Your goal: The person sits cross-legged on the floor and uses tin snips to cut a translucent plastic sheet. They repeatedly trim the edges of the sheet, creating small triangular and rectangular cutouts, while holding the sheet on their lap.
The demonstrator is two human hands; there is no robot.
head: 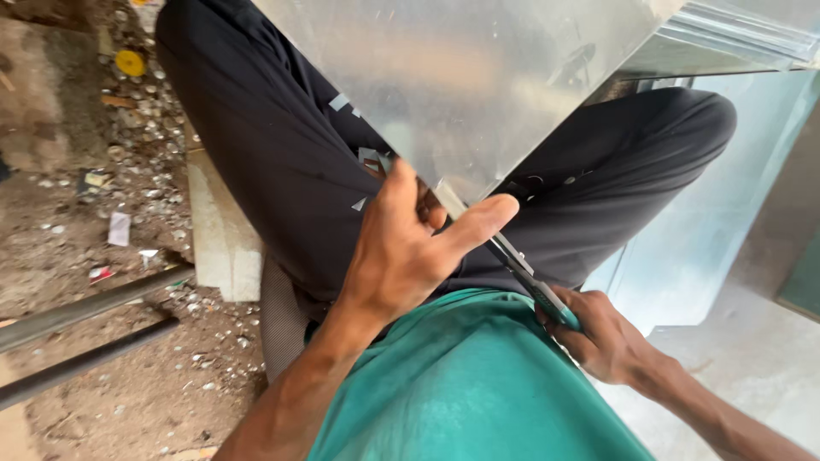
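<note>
This is looking like a rough sheet-metal workshop, partly open to the ground. A large shiny metal sheet (461, 77) is filling the top of the view, and more folded sheet-metal pieces (735, 38) are lying just to the right of it. Small metal offcuts (359, 205) are sitting below the sheet. Well to the left of the sheet, bare dirt ground (128, 358) is showing, littered with scraps and pebbles (145, 111), where dark metal bars (85, 312) and a pale stone slab (224, 230) are resting
</note>
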